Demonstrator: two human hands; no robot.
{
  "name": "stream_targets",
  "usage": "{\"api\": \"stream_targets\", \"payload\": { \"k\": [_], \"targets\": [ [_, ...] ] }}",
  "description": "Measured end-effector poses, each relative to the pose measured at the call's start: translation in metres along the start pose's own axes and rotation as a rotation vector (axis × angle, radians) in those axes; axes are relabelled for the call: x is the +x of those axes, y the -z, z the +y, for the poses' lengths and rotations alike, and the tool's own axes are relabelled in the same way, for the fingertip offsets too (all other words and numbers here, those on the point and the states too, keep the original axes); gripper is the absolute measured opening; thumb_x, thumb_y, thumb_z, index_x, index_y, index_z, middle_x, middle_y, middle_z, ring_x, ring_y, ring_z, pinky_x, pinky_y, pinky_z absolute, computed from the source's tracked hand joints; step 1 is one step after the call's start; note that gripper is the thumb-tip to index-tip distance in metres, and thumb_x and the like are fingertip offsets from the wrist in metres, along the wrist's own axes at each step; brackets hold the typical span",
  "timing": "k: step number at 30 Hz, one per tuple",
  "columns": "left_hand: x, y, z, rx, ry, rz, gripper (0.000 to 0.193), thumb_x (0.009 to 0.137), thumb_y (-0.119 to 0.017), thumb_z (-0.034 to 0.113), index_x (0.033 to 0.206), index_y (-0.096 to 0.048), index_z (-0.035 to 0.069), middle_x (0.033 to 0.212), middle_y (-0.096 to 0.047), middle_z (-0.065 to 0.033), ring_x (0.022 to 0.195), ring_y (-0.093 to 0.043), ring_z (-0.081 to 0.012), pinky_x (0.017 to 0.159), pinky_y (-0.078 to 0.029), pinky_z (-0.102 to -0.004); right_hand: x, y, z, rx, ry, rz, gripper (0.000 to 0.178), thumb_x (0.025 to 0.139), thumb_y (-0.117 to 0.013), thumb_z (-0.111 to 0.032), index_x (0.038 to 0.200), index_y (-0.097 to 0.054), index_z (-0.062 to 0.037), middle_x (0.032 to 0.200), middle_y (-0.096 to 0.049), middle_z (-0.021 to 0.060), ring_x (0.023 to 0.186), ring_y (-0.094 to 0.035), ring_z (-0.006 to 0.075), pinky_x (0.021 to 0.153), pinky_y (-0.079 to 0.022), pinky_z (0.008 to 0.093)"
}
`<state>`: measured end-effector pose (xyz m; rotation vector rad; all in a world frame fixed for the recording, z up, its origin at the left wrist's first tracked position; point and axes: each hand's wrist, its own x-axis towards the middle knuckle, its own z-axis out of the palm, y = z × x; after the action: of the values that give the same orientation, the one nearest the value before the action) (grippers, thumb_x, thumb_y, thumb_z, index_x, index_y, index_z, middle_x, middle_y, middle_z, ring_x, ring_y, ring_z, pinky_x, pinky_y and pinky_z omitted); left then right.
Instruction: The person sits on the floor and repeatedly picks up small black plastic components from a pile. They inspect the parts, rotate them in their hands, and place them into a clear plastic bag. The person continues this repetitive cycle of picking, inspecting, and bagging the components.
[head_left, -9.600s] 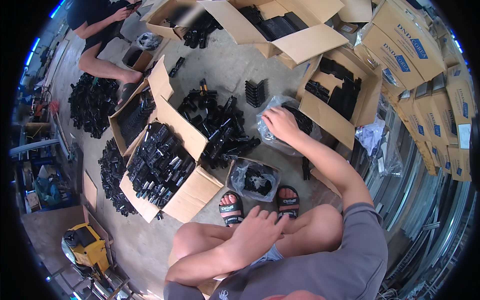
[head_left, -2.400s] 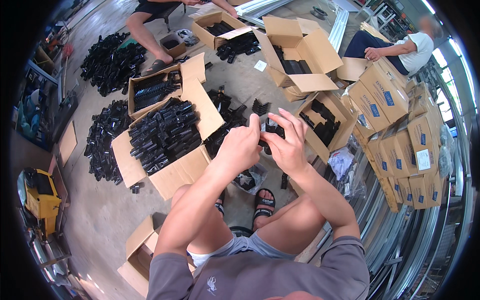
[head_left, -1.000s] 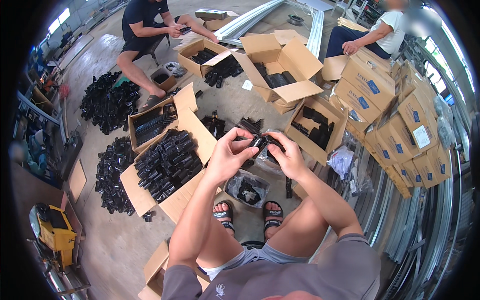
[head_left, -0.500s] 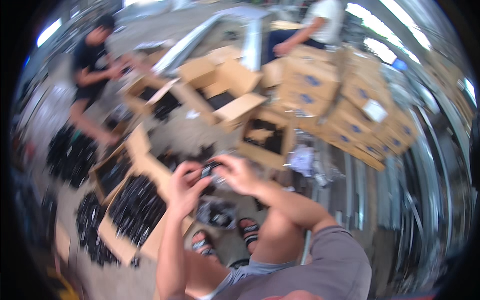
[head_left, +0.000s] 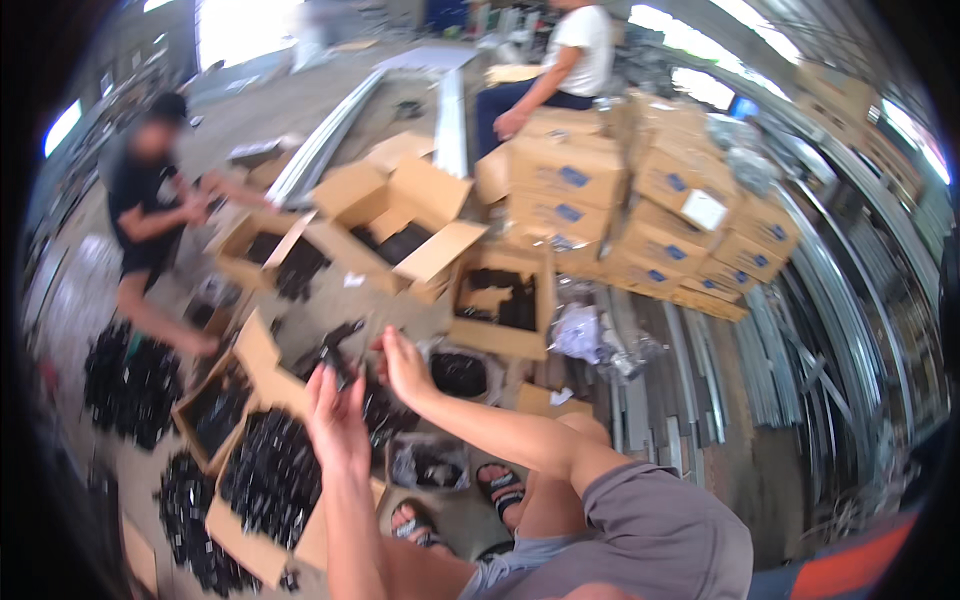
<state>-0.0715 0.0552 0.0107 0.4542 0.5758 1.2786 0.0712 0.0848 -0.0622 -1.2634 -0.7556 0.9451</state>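
My left hand (head_left: 338, 418) is closed on a small black part (head_left: 338, 366), gripped at the fingertips; its exact kind is not clear. My right hand (head_left: 405, 368) is just to the right, apart from that part, fingers stretched out and apparently holding nothing. Left of my left forearm, an open cardboard box (head_left: 250, 545) is heaped with black parts (head_left: 270, 465). Between my forearms sits a small container lined with clear plastic (head_left: 405, 470), with black pieces inside. Several more black parts (head_left: 380, 415) lie behind my hands.
Black parts are piled on the floor (head_left: 190, 510) at left. Farther off are open cartons (head_left: 440, 250), stacked closed boxes (head_left: 560, 175) and long metal profiles (head_left: 690, 380) at right. One co-worker (head_left: 150, 215) handles something at far left; another person (head_left: 580, 50) sits behind the boxes.
My hands have come apart. The left one has moved left and down with the black part, while the right one has let go and drawn left. The view has shifted.
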Motion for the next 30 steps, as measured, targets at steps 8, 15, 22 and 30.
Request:
{"api": "stream_targets", "payload": {
  "k": [8, 15, 22, 30],
  "targets": [
    [-0.020, -0.009, 0.010, -0.318, 0.038, -0.122, 0.030, 0.095, -0.063, 0.010, 0.122, -0.054, 0.000, 0.121, -0.063, -0.0209, 0.114, -0.063, -0.0316, 0.104, -0.053, -0.0393, -0.121, 0.072, 0.213, -1.361, -0.554, -0.377, 0.029, 0.086, -0.060, -0.016, 0.109, -0.072, -0.0039, 0.117, -0.068, 0.0215, 0.110, -0.066, 0.0365, 0.092, -0.053, 0.0469],
    [-0.025, -0.004, 0.010, -0.427, 0.061, -0.150, 0.032, 0.095, -0.063, 0.011, 0.125, -0.055, 0.001, 0.124, -0.062, -0.0201, 0.116, -0.062, -0.0302, 0.103, -0.054, -0.0394, -0.138, 0.082, 0.248, -1.369, -0.676, -0.401, 0.031, 0.086, -0.064, -0.018, 0.114, -0.071, -0.0055, 0.123, -0.067, 0.0182, 0.117, -0.063, 0.0334, 0.097, -0.052, 0.0436],
    [-0.024, -0.015, 0.002, -0.406, 0.087, -0.178, 0.036, 0.096, -0.063, 0.015, 0.128, -0.052, 0.005, 0.124, -0.062, -0.0161, 0.115, -0.063, -0.0269, 0.103, -0.054, -0.0371, -0.126, 0.092, 0.262, -1.364, -0.697, -0.513, 0.035, 0.086, -0.065, -0.017, 0.117, -0.069, -0.0038, 0.126, -0.065, 0.0187, 0.120, -0.061, 0.0339, 0.098, -0.051, 0.0435],
    [-0.023, -0.014, 0.006, -0.392, 0.064, -0.168, 0.035, 0.095, -0.065, 0.014, 0.125, -0.051, 0.006, 0.124, -0.061, -0.0163, 0.116, -0.062, -0.0272, 0.103, -0.053, -0.0375, -0.110, 0.085, 0.249, -1.469, -0.575, -0.657, 0.037, 0.082, -0.066, -0.013, 0.118, -0.069, -0.0038, 0.125, -0.064, 0.0210, 0.119, -0.061, 0.0369, 0.097, -0.052, 0.0429]
  ]
}}
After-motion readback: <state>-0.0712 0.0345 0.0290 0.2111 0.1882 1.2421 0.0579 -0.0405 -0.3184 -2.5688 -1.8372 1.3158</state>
